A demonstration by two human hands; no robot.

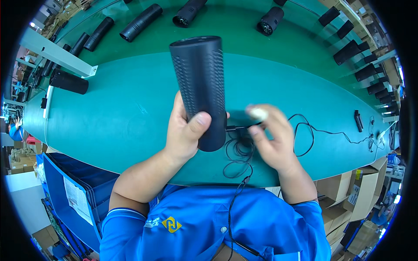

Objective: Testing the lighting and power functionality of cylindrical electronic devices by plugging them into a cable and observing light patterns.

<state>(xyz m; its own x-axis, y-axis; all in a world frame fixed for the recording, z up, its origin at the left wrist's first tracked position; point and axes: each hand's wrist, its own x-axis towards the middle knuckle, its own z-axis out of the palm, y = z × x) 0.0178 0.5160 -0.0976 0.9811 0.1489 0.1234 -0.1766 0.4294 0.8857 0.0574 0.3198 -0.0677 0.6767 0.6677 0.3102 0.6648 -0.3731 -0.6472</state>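
Green bench point(130, 113) across mid-frame, more black cylinders point(141, 22) lying in a row along its upper edge; blue crate point(69, 182) at lower left. Black perforated cylinder point(200, 91), centre frame, upright, left hand point(185, 132) clasped round its lower end, thumb in front. Right hand point(272, 139) just right of it, fingers pinched on a black cable point(305, 135) plugged near the cylinder's base, the slack coiled on the bench.
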